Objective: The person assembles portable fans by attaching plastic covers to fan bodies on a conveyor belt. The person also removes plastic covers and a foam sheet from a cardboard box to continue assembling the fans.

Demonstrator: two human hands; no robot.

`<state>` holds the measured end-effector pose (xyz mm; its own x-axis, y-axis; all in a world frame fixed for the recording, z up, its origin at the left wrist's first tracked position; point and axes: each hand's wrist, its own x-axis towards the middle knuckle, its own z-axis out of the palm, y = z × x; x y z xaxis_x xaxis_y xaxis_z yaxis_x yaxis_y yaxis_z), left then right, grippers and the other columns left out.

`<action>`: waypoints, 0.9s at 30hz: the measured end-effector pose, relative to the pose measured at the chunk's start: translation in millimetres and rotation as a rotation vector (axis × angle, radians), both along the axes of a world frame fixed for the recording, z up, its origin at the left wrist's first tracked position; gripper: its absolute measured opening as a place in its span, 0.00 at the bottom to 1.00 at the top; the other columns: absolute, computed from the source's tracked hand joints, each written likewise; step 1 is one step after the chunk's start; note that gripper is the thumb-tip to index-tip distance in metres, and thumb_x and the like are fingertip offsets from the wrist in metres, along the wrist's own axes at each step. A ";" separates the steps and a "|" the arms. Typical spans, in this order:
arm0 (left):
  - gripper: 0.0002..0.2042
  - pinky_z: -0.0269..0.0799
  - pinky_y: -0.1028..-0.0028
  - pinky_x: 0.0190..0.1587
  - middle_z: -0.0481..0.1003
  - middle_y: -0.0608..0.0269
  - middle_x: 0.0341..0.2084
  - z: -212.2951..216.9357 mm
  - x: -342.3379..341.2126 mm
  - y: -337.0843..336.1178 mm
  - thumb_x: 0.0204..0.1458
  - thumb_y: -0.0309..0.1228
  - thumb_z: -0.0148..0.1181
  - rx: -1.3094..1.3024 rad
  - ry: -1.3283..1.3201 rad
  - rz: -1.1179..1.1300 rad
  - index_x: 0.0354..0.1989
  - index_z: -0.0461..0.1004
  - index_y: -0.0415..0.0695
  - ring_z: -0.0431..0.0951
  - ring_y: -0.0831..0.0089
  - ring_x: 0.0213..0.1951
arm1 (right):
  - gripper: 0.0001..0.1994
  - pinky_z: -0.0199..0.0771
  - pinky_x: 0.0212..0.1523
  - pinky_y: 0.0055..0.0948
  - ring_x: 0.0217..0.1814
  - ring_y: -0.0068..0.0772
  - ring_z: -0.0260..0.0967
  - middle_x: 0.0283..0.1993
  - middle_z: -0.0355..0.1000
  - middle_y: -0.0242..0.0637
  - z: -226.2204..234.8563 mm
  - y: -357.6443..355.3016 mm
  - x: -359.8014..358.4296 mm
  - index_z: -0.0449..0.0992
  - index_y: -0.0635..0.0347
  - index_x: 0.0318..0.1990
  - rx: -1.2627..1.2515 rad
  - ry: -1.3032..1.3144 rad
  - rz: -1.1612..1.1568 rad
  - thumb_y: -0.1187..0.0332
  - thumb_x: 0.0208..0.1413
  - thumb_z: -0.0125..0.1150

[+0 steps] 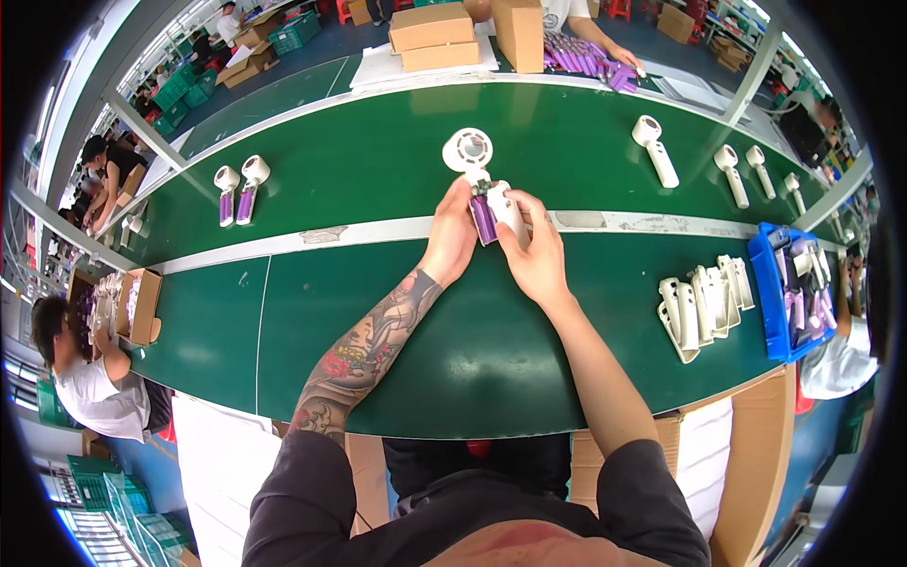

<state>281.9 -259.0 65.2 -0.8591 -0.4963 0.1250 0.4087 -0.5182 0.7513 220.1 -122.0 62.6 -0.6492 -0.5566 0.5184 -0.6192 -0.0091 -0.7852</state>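
Out over the far part of the bench I hold a white handheld fan (457,156), its round head pointing away from me. My left hand (452,234) is closed round the left side of its handle. The handle is uncovered there, and a purple cylindrical battery (485,222) shows inside. My right hand (539,253) grips a white handle cover (504,200) close against the handle's right side. Fingers hide part of the cover, so I cannot tell whether it touches the fan.
Two fans with purple batteries (248,194) lie at left on the green belt (359,161). Whole white fans (657,151) lie at right. Several white handle shells (704,300) sit beside a blue bin (773,302) of parts. Across the belt, a person's hand (619,57) is by purple batteries (586,59).
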 end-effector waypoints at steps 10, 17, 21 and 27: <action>0.22 0.68 0.70 0.58 0.71 0.55 0.58 -11.3 0.9 22.6 0.71 0.36 0.44 -0.105 -0.010 -0.026 0.69 0.59 0.41 0.73 0.71 0.55 | 0.23 0.75 0.53 0.38 0.56 0.46 0.73 0.60 0.72 0.44 7.6 3.6 5.0 0.69 0.54 0.62 0.158 0.112 -0.122 0.72 0.58 0.61; 0.22 0.70 0.72 0.54 0.72 0.54 0.57 -4.9 5.1 21.3 0.68 0.30 0.48 -0.286 0.008 -0.009 0.68 0.59 0.37 0.72 0.72 0.54 | 0.24 0.77 0.53 0.38 0.58 0.47 0.73 0.63 0.70 0.44 2.8 4.7 6.3 0.70 0.54 0.62 0.256 0.272 -0.162 0.71 0.57 0.63; 0.22 0.69 0.73 0.54 0.72 0.54 0.56 -4.6 7.2 14.0 0.67 0.27 0.49 -0.424 -0.032 -0.021 0.68 0.59 0.38 0.72 0.73 0.54 | 0.28 0.77 0.53 0.39 0.59 0.48 0.73 0.62 0.70 0.45 -9.6 0.2 1.1 0.68 0.54 0.64 0.147 0.344 -0.117 0.72 0.55 0.65; 0.23 0.68 0.71 0.57 0.72 0.54 0.56 -10.2 5.0 7.1 0.65 0.24 0.48 -0.581 -0.133 -0.046 0.68 0.58 0.40 0.71 0.70 0.55 | 0.33 0.75 0.54 0.43 0.57 0.50 0.73 0.60 0.71 0.45 -17.8 -8.4 -2.5 0.64 0.54 0.68 -0.034 0.277 -0.075 0.75 0.52 0.66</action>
